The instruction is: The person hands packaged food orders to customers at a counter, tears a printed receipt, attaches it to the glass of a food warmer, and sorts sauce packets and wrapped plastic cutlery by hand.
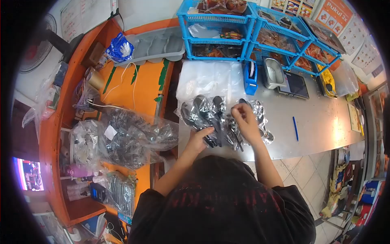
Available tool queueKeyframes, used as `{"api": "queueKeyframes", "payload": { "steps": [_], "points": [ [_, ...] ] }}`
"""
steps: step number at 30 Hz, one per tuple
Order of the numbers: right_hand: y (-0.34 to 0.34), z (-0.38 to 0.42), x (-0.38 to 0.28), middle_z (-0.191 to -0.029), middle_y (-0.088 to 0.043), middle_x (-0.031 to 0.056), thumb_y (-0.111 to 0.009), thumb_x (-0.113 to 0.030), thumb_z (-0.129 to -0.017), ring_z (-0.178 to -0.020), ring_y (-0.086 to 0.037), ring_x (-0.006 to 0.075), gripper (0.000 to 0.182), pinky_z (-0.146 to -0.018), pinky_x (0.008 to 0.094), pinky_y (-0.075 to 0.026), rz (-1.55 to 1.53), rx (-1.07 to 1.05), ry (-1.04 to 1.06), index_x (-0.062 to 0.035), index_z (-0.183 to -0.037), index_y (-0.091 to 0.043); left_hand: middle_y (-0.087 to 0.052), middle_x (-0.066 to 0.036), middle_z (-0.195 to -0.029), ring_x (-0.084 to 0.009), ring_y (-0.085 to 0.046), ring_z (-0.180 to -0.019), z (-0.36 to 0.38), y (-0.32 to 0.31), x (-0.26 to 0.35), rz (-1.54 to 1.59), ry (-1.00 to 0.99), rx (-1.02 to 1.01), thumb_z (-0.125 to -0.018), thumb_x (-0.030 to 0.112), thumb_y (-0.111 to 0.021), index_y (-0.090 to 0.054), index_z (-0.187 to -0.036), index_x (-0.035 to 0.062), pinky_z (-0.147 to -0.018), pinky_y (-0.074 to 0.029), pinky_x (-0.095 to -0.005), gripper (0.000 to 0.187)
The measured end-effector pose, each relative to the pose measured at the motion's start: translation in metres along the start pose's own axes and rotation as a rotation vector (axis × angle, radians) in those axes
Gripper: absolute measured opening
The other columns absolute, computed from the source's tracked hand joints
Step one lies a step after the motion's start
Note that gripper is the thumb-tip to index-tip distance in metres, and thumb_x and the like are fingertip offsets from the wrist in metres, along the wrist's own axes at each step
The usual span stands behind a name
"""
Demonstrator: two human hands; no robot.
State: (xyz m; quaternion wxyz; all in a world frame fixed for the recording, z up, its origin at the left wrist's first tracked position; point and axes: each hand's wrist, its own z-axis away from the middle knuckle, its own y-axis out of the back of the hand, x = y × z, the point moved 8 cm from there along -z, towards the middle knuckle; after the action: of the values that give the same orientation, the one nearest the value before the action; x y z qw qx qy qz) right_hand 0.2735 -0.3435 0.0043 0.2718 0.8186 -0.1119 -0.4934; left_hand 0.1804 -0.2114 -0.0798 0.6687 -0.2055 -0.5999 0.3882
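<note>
Several black plastic spoons [219, 106] in clear, shiny wrappers lie on the steel counter in front of me. My left hand [198, 140] is closed around the handle ends of the left bunch, thumb on top, with the bowls pointing away from me. Just right of it, my right hand [247, 124] has its fingers bent and pinched over a wrapped spoon whose dark bowl [242, 101] shows beyond the fingertips. Exactly what those fingertips grip is partly hidden. More wrapped spoons [267, 136] lie under and to the right of this hand.
Clear plastic bags [211, 79] lie flat behind the spoons, beside a blue tape dispenser [250, 77]. Farther right are a metal tin [273, 72] and a blue pen [295, 128]. Blue basket racks [215, 40] stand at the back. Left is a large bag of wrapped cutlery [126, 136].
</note>
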Motion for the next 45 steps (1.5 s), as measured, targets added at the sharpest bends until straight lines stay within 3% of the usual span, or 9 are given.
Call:
{"api": "queueKeyframes", "payload": {
  "steps": [1,11,19,29,33,35,37,39,45],
  "points": [
    [-0.023,0.007,0.006,-0.069,-0.054,0.0016,-0.055,-0.014,-0.081,-0.058,-0.047,0.0104,0.015,-0.054,0.0217,-0.037,-0.629,-0.185,-0.266,-0.0002,-0.087,-0.056,-0.056,-0.011,-0.1,-0.021,-0.056,-0.091,0.001,-0.001,-0.003,-0.083,0.019,0.005,-0.073,0.0,-0.051,-0.047,-0.109,-0.0014,-0.082,-0.045,-0.0344,0.037],
    [-0.024,0.013,0.008,-0.078,-0.06,0.0053,-0.051,-0.011,-0.085,-0.064,-0.053,0.0085,0.02,-0.059,0.0196,-0.043,-0.949,-0.129,-0.449,0.0033,-0.097,-0.058,-0.057,-0.012,-0.097,-0.022,-0.057,-0.089,0.002,0.001,0.003,0.168,0.035,0.047,-0.077,0.007,-0.049,-0.045,-0.11,-0.0025,-0.079,-0.046,-0.0339,0.034],
    [-0.032,0.016,0.003,-0.066,-0.053,-0.0035,-0.056,-0.008,-0.081,-0.057,-0.046,0.0032,0.007,-0.052,0.0173,-0.036,-0.728,-0.148,-0.332,-0.0011,-0.079,-0.058,-0.055,-0.011,-0.101,-0.0221,-0.055,-0.092,0.007,-0.012,0.001,0.197,0.062,-0.125,-0.073,0.004,-0.049,-0.042,-0.113,-0.0015,-0.082,-0.044,-0.0352,0.041],
    [-0.014,0.009,0.03,-0.062,-0.045,-0.0024,-0.035,-0.016,-0.091,-0.048,-0.039,0.0054,0.017,-0.041,0.018,-0.031,-1.136,-0.048,-0.543,-0.0093,-0.079,-0.044,-0.057,-0.011,-0.095,-0.0211,-0.057,-0.089,0.002,0.0,0.007,0.181,0.043,-0.12,-0.071,-0.001,-0.047,-0.046,-0.106,-0.0019,-0.079,-0.046,-0.0365,0.035],
    [0.003,0.015,0.086,-0.066,-0.048,0.0013,-0.043,-0.026,-0.088,-0.055,-0.046,0.0092,0.021,-0.048,0.0216,-0.038,-0.688,0.044,-0.628,-0.0055,-0.087,-0.048,-0.057,-0.011,-0.094,-0.0213,-0.058,-0.084,-0.001,0.012,0.001,0.039,0.016,-0.062,-0.072,0.0,-0.05,-0.049,-0.104,-0.0015,-0.076,-0.048,-0.0351,0.032],
    [0.028,0.004,0.059,-0.075,-0.048,0.0027,-0.049,-0.028,-0.085,-0.068,-0.047,0.0104,0.026,-0.062,0.0255,-0.041,0.608,0.238,0.091,-0.0034,-0.093,-0.048,-0.058,-0.01,-0.091,-0.0199,-0.058,-0.083,0.001,0.004,0.007,-0.01,-0.02,-0.008,-0.071,-0.002,-0.053,-0.049,-0.103,0.0001,-0.075,-0.048,-0.0337,0.033],
    [0.03,0.003,0.032,-0.088,-0.05,0.0065,-0.056,-0.024,-0.08,-0.081,-0.048,0.0127,0.029,-0.074,0.0289,-0.039,0.492,0.171,-0.025,-0.0015,-0.097,-0.048,-0.057,-0.008,-0.09,-0.0175,-0.058,-0.082,0.001,0.002,0.006,-0.051,-0.01,0.012,-0.069,-0.002,-0.056,-0.05,-0.101,0.0003,-0.073,-0.047,-0.031,0.032],
    [0.002,0.008,0.022,-0.087,-0.056,0.0077,-0.058,-0.018,-0.079,-0.076,-0.052,0.0125,0.023,-0.068,0.0265,-0.042,-0.437,-0.111,-0.222,0.0001,-0.092,-0.052,-0.057,-0.006,-0.089,-0.0152,-0.057,-0.08,0.004,-0.003,0.003,-0.091,0.012,0.033,-0.068,-0.002,-0.059,-0.051,-0.099,0.0004,-0.071,-0.047,-0.0282,0.032],
    [-0.018,0.016,0.02,-0.068,-0.056,0.0021,-0.051,-0.011,-0.084,-0.063,-0.054,0.0096,0.013,-0.059,0.0216,-0.043,-0.938,-0.167,-0.436,-0.0028,-0.075,-0.053,-0.057,-0.007,-0.091,-0.0167,-0.056,-0.082,0.003,-0.011,0.011,-0.116,-0.052,0.032,-0.068,-0.004,-0.058,-0.049,-0.102,0.0009,-0.073,-0.046,-0.0281,0.036]
  ]
}}
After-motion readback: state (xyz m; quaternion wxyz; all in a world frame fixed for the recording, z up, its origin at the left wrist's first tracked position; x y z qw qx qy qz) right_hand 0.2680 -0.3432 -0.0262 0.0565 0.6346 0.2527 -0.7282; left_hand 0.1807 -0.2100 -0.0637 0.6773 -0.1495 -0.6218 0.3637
